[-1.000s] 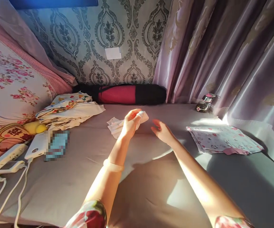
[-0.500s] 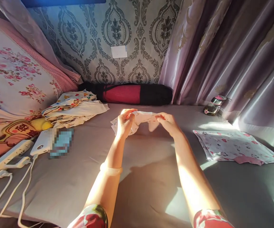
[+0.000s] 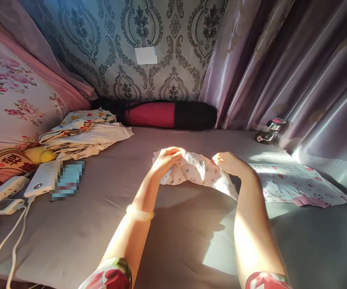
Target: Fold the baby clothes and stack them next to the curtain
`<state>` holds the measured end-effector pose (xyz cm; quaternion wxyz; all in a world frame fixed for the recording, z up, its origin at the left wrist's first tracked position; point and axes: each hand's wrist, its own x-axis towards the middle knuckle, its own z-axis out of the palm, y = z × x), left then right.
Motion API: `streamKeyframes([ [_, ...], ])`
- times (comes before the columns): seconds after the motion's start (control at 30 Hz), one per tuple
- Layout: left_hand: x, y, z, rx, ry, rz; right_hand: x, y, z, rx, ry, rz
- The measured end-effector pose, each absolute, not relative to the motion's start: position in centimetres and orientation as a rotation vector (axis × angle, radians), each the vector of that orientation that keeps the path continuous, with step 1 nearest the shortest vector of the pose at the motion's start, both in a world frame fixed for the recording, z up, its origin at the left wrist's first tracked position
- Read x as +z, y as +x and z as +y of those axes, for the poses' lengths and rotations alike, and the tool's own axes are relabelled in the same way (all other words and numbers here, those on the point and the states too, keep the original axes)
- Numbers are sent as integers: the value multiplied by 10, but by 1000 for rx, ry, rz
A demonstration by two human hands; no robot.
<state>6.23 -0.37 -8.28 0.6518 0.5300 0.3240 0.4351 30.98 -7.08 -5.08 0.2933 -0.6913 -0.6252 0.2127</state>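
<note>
1. We see a white, small-print cloth spread between two hands above the middle of the grey-sheeted bed; we cannot tell whether its lower edge touches the sheet.
2. Our left hand grasps the cloth's left part, thumb and fingers pinching its upper edge, where the fabric gathers into folds.
3. Our right hand pinches the upper edge farther right; below it a corner of the cloth hangs down toward the forearm.
4. We wear a pale bangle on the left forearm, and both red floral sleeves end below the elbows.
5. Beside the right forearm, toward the bed's right edge, we have a folded white cloth with a pink-and-red print, partly hidden by the arm.
6. Near the far right corner stands a dark bottle with a silver band and pink top, close to the mauve curtain.
7. Along the far edge, against the patterned wall, we see a long black-and-red roll.
8. Toward the far left corner lies a heap of cream printed fabric.
9. Nearer us, by the left edge, are a white power bank, a power strip and a blurred light-blue item.
</note>
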Motion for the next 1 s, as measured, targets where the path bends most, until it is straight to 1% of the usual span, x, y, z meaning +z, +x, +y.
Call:
streamKeyframes([
  [0.1, -90, 68, -4, 964, 1202, 739, -53, 301, -65, 602, -1798, -1692],
  [0.23, -89, 71, -7, 939, 1192, 725, -52, 277, -57, 644, -1498, -1686],
  [0.33, -86, 72, -9, 942, 1190, 732, -53, 264, -54, 749, -1382, -1720],
  [0.47, -88, 73, -9, 930, 1194, 770, -52, 257, -56, 841, -1303, -1727],
  [0.6, -89, 76, -10, 904, 1209, 832, -52, 255, -56, 878, -1343, -1702],
  [0.7, -83, 78, -11, 1075, 1294, 965, -58, 259, -51, 770, -1411, -1590],
  [0.77, -75, 79, -13, 1247, 1363, 1052, -62, 265, -45, 611, -1488, -1462],
  [0.83, -68, 79, -17, 1343, 1420, 1072, -66, 275, -41, 429, -1563, -1360],
  [0.9, -64, 80, -23, 1294, 1499, 1018, -67, 284, -40, 268, -1612, -1297],
  [1.0, -66, 85, -33, 984, 1658, 873, -63, 294, -42, 134, -1656, -1202],
])
